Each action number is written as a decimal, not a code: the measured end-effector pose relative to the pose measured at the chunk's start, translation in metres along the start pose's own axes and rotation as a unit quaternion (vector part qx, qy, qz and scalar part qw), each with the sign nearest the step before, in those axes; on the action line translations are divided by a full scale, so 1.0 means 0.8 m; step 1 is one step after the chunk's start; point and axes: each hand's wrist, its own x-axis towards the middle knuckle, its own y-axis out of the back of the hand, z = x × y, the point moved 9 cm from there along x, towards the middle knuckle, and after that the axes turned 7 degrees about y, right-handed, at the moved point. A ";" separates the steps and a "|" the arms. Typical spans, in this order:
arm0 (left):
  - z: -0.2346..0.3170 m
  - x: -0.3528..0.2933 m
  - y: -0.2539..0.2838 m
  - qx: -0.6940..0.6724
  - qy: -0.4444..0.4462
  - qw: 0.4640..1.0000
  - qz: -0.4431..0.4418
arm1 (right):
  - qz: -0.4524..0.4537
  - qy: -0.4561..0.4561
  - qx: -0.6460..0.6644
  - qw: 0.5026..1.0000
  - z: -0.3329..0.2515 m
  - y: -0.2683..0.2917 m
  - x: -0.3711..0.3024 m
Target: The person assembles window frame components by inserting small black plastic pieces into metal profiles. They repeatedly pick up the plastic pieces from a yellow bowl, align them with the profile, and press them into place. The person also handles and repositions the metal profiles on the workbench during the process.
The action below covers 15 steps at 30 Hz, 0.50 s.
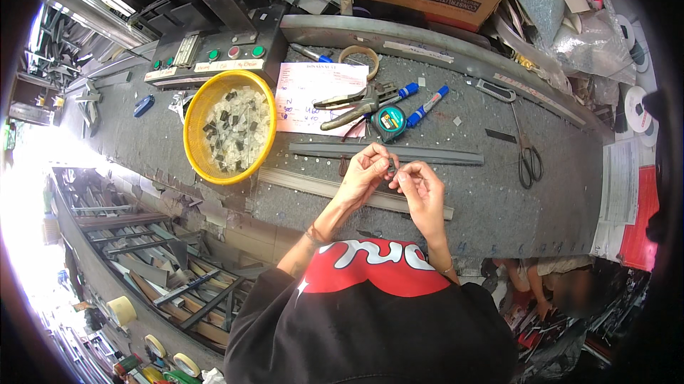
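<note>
My left hand (369,172) and my right hand (420,188) meet over the workbench, fingertips pinched close together. Between them is a small dark piece (391,166), too small to name; the left fingers grip it and the right fingers are closed right beside it. Whether the right ones also hold it cannot be made out. Beneath the hands lie a long grey strip (442,154) and, nearer me, a beige strip (306,181). To the left stands a yellow plastic basket (191,135) holding many small clear and black pieces (239,127).
Beyond my hands are pliers (363,107), a tape measure (390,122), blue markers (429,105) and a handwritten sheet (306,81). Scissors (529,159) lie at right. A button panel (235,53) stands at the back left. Another person's hand (545,308) shows at lower right.
</note>
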 end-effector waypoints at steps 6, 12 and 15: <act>0.003 -0.002 0.000 0.011 -0.019 0.999 -0.024 | -0.028 -0.002 -0.011 1.000 0.002 -0.005 0.001; 0.008 -0.004 0.006 0.008 -0.035 0.999 -0.041 | -0.044 -0.011 -0.016 0.999 0.002 -0.010 0.001; 0.008 -0.005 0.010 0.023 -0.040 0.998 -0.033 | -0.042 -0.021 -0.014 0.999 0.004 -0.011 0.001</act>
